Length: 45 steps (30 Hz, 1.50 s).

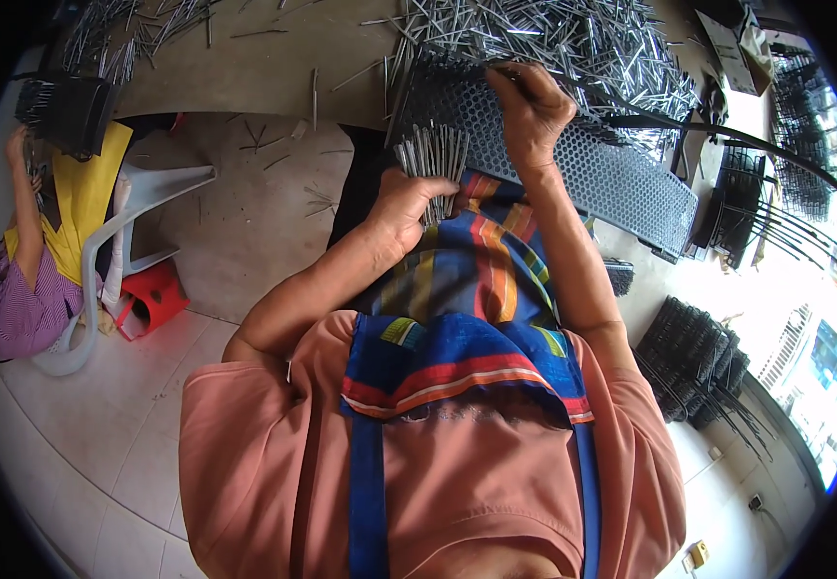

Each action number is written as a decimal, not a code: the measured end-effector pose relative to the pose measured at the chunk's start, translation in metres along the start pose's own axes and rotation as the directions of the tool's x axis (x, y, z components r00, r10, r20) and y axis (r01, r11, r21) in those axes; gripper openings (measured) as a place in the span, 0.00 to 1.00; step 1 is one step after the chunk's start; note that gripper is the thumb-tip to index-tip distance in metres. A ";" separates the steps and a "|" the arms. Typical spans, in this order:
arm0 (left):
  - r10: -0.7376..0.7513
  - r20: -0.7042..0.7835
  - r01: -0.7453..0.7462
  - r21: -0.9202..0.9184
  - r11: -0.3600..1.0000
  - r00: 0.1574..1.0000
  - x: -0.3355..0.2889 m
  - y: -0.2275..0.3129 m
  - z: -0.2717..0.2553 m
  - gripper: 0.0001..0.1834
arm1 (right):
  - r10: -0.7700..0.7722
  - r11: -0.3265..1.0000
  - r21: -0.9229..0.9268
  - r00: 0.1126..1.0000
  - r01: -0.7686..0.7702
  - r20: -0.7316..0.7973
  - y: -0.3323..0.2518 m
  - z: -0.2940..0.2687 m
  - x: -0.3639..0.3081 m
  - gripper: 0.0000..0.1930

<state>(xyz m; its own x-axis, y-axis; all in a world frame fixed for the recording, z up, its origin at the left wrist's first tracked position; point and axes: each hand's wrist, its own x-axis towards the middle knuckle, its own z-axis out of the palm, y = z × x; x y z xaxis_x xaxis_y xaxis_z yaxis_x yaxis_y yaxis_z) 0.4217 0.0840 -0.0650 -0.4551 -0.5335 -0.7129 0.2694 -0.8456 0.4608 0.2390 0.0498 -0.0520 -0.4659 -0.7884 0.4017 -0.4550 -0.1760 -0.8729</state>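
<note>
Rod bundle (435,154) inside left grip (405,204)

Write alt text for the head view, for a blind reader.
The person's left hand grips a bundle of thin grey rods; the right hand is over a dark perforated panel, near a heap of similar rods. Another person is at left.

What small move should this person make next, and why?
Probably the right hand should set one stick from the bunch of metal sticks into an open hole of the dark panel. The left hand grips that bunch beside the panel, many holes look open, and the right hand is at the panel's far edge; whether it holds a stick, I can't tell.
</note>
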 end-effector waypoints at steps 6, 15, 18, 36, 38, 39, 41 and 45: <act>0.014 -0.003 -0.014 0.060 0.998 1.000 0.005 -0.003 -0.004 0.05 | -0.064 0.973 -0.216 0.995 0.078 0.073 0.002 0.009 -0.001 0.06; -0.046 -0.012 0.046 -0.017 0.999 0.999 0.005 -0.003 -0.002 0.06 | -0.177 0.883 -0.403 0.965 0.242 0.191 -0.005 0.008 0.013 0.04; -0.083 -0.014 0.082 -0.057 0.995 0.996 0.009 -0.004 -0.002 0.06 | -0.229 0.875 -0.362 0.933 0.322 0.276 -0.002 0.009 0.017 0.05; -0.094 0.006 0.095 -0.086 0.992 0.996 0.011 -0.006 -0.004 0.08 | -0.142 0.785 -0.548 0.944 0.290 0.296 -0.002 0.001 0.000 0.08; -0.076 -0.003 0.075 -0.072 0.995 0.997 0.009 -0.003 -0.002 0.09 | -0.126 0.767 -0.565 0.934 0.306 0.335 -0.005 0.001 -0.003 0.08; -0.073 -0.003 0.073 -0.073 0.995 0.997 0.009 -0.002 -0.002 0.09 | -0.126 0.805 -0.532 0.953 0.262 0.277 -0.008 -0.002 -0.007 0.08; -0.029 0.047 0.033 -0.081 0.996 0.998 0.006 0.000 0.000 0.12 | 0.044 0.868 -0.487 0.963 0.095 0.267 -0.019 -0.012 -0.014 0.07; -0.022 0.076 0.024 -0.027 0.999 0.997 -0.003 0.004 0.008 0.12 | 0.546 0.834 -0.197 0.718 -0.515 0.431 -0.021 -0.026 -0.039 0.07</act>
<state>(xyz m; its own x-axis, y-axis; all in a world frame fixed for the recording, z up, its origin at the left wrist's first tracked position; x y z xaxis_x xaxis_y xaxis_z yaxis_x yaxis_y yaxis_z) 0.4171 0.0820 -0.0564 -0.5241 -0.5117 -0.6808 0.2810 -0.8585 0.4289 0.2468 0.0991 -0.0425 -0.2559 -0.9165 -0.3074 -0.2890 0.3759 -0.8804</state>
